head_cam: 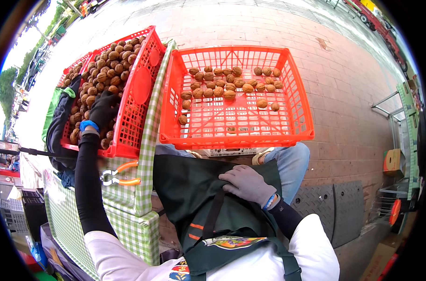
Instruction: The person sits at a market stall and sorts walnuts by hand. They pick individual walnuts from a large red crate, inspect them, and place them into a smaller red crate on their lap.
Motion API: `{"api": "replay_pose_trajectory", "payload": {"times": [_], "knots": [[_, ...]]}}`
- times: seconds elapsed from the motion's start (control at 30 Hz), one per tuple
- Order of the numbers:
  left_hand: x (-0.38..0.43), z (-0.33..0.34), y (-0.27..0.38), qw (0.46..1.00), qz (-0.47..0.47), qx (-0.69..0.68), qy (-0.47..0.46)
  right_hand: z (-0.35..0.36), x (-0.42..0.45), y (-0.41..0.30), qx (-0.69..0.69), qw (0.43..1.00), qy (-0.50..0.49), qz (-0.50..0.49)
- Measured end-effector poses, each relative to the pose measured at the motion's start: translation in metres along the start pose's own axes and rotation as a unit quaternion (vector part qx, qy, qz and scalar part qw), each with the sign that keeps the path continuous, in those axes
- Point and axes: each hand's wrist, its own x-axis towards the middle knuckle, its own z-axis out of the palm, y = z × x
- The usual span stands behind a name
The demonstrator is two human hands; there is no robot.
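Note:
My left hand, in a black glove with a blue wristband, reaches down among walnuts heaped in a red plastic crate. Its fingertips are partly hidden, so I cannot tell whether a nut is in them. In a grey glove, my right hand lies palm down on the dark green apron over my lap, with nothing visible in it. Before me, a second red plastic crate holds several walnuts in loose rows, mostly towards its far side.
Orange-handled pliers lie on the green checked tablecloth near my left forearm. Dark cloth hangs beside the full crate. Black rubber ramps lie on the paving at right, with a cardboard box farther off.

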Motion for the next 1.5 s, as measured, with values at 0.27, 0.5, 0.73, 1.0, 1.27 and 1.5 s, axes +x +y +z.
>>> {"api": "replay_pose_trajectory", "payload": {"times": [0.27,0.5,0.73,1.0,1.27,1.5], "knots": [[0.005,-0.002,0.011,0.998,0.043,-0.022,0.027,0.083,0.021,0.062,0.273,0.945,-0.004,0.180],[0.005,0.005,-0.001,0.998,-0.010,-0.018,0.068,0.123,0.011,0.094,0.164,0.954,-0.158,0.196],[-0.002,-0.038,-0.021,0.959,-0.046,-0.012,0.278,0.109,0.004,0.098,0.136,0.953,-0.076,0.259],[-0.030,-0.086,0.135,0.743,0.065,-0.664,0.054,0.084,-0.048,0.157,0.092,0.925,-0.294,0.223],[-0.043,0.000,0.264,0.510,0.114,-0.817,-0.245,-0.017,0.004,0.040,0.363,0.912,0.132,0.135],[-0.093,0.088,0.304,0.400,0.027,-0.894,-0.201,-0.055,-0.009,-0.024,0.552,0.730,0.400,0.044]]}}
